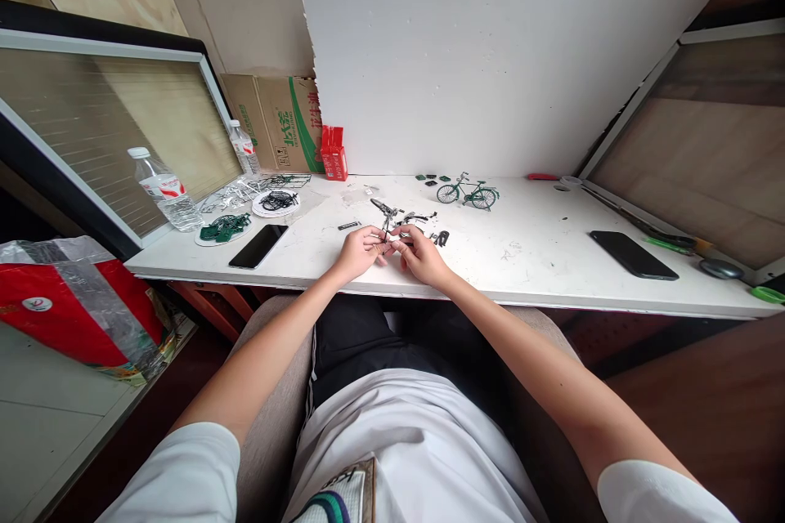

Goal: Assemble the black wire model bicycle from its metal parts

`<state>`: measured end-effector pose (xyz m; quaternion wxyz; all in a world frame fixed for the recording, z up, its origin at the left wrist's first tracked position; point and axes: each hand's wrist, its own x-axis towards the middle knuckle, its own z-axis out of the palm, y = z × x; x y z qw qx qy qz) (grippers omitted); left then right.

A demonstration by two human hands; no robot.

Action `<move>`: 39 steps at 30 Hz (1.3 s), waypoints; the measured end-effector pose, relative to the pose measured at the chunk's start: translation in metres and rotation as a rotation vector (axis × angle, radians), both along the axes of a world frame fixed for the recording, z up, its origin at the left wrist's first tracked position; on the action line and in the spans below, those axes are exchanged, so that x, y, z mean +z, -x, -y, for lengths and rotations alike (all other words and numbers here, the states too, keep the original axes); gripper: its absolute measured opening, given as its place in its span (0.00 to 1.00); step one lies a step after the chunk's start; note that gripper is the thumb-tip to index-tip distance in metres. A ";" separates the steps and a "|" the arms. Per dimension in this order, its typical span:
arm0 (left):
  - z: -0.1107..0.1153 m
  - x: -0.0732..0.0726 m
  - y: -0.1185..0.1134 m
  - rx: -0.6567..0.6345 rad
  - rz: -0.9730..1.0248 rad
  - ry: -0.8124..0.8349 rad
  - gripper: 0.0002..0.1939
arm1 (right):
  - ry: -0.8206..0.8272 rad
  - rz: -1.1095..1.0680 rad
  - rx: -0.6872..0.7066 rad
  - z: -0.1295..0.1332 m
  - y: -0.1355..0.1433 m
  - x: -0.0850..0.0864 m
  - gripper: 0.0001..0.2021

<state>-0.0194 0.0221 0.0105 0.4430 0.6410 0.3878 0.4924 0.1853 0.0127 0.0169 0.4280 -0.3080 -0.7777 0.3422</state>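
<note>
L hand (361, 252) & R hand (424, 256) meet over the near side of the white table (521, 253), fingers curled in, thumbs & fingertips pinched on a thin dark piece (386, 236). Both are nearly closed, tips almost together; can't tell exactly where each tip grips, as the piece is tiny & mostly covered. It's right in front of me, btwn my hands. Just beyond my fingertips lies a grey-black model part (388, 211); can't tell if the 2 touch. Loose dark parts (419, 218) lie to its R, & a green model bike (468, 194) stands upright farther back.

To handle this well, I'd say light pressure only, since thin bits like this prob. bend or snap. Best to let L steady while R does the fine adjusting, forearms braced so the 2 hands don't shake. Worth staying low over the table, so anything dropped lands close by. If smth. resists, better to ease off, realign & retry than force it.
</note>
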 end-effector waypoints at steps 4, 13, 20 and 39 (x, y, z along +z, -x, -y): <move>-0.003 -0.002 0.002 0.021 0.026 -0.041 0.24 | -0.009 -0.031 -0.021 -0.001 0.000 -0.002 0.16; -0.008 -0.004 0.001 0.022 0.059 -0.074 0.19 | -0.074 -0.033 -0.050 -0.005 -0.001 -0.002 0.16; -0.006 -0.003 0.002 0.020 0.048 -0.060 0.21 | -0.063 -0.053 -0.049 -0.006 -0.001 -0.004 0.17; -0.008 -0.006 0.003 -0.007 0.025 -0.049 0.22 | -0.069 -0.039 -0.057 -0.004 -0.002 -0.002 0.18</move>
